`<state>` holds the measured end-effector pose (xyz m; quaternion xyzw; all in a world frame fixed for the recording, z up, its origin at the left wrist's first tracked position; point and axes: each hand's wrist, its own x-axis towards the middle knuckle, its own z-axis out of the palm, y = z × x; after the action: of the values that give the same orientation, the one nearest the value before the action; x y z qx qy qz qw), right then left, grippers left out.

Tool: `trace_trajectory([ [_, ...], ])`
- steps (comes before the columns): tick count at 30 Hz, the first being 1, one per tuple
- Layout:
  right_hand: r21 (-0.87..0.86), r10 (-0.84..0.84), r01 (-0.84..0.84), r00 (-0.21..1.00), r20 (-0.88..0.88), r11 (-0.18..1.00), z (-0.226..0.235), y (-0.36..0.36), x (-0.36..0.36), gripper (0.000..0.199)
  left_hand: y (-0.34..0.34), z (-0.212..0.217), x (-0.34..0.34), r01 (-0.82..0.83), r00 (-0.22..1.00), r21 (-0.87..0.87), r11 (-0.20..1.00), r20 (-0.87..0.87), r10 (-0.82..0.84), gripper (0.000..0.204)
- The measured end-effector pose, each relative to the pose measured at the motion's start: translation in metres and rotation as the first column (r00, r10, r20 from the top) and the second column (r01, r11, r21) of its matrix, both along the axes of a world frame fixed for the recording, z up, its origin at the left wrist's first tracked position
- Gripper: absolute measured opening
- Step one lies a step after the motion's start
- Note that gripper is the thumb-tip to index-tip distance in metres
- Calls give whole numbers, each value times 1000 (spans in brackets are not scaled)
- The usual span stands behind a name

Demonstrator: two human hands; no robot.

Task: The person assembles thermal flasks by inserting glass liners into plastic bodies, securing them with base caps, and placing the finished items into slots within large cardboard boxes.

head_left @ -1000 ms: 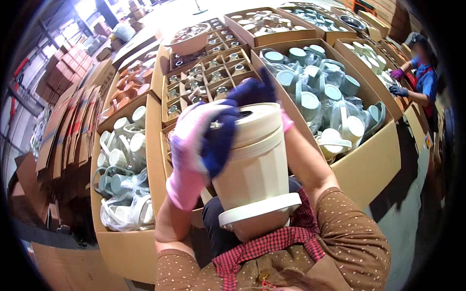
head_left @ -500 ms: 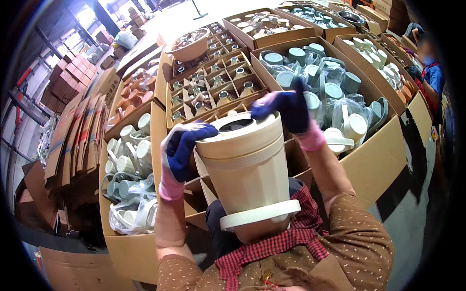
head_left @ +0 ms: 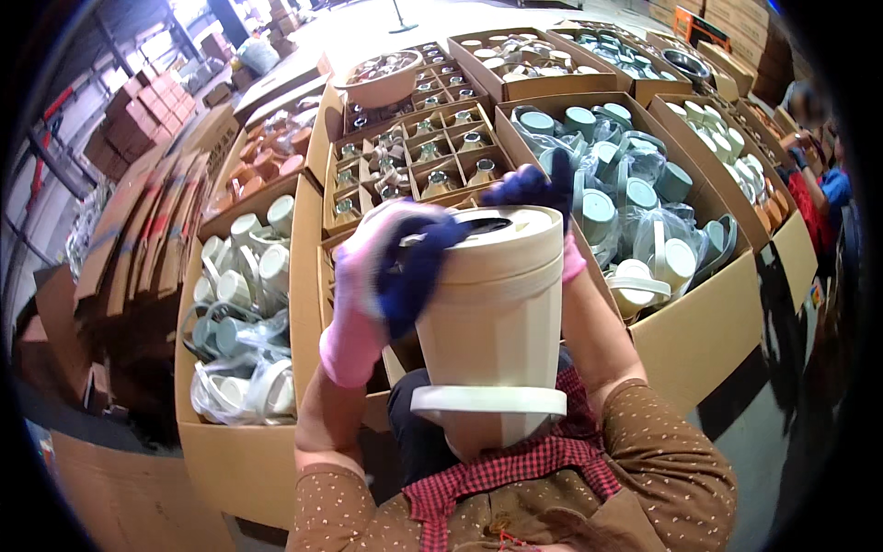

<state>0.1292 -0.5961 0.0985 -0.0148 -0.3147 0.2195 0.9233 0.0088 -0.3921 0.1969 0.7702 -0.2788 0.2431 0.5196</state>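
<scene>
A cream plastic thermos-flask body (head_left: 489, 317) stands before me, leaning slightly, with a round dark opening (head_left: 485, 225) in its top face. Its curved cream handle (head_left: 487, 400) sticks out toward me low down. My left hand (head_left: 397, 267), in a pink, white and blue work glove, is curled against the left of the flask's upper rim and smeared by motion. Behind the rim's far right side is my right hand (head_left: 538, 190), gloved alike, its fingers bent at the rim and one digit pointing up. The flask hides part of that hand.
Divided cartons of silvery flask liners (head_left: 437, 181) stand ahead, with a pinkish basin (head_left: 382, 87) on top. A carton (head_left: 699, 340) of green and cream flask parts is on the right; another (head_left: 235, 460) is on the left beside flattened cardboard (head_left: 138, 225). A co-worker (head_left: 823, 184) is far right.
The flask body has shifted a little right and stands straighter. My left hand has moved right and up round the rim, toward my right hand, which has moved slightly left.
</scene>
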Motion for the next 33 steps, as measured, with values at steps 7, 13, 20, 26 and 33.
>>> trace_trajectory([
  [7, -289, -451, 923, 377, 809, 253, 22, -27, -44, 65, 18, -17, 18, 511, 859, -290, 809, 145, -491, 18],
  [13, -424, -292, 261, 957, -7, 867, 14, 2, -18, 66, -8, 15, -8, -75, 921, 225, 972, 390, -19, 31],
  [20, -691, -157, 712, 674, 722, -121, 74, -24, -44, 66, 52, -54, 23, 393, 918, -292, 872, 169, -358, 19],
  [26, -509, 553, 852, 369, 747, 119, 113, -12, 19, 28, 146, -126, 52, -252, 919, -502, 828, -393, 41, 22],
  [33, -370, 384, 912, 410, 827, -177, 114, 31, -1, 15, 375, -237, 60, -378, 409, 915, 143, 27, 912, 75],
])
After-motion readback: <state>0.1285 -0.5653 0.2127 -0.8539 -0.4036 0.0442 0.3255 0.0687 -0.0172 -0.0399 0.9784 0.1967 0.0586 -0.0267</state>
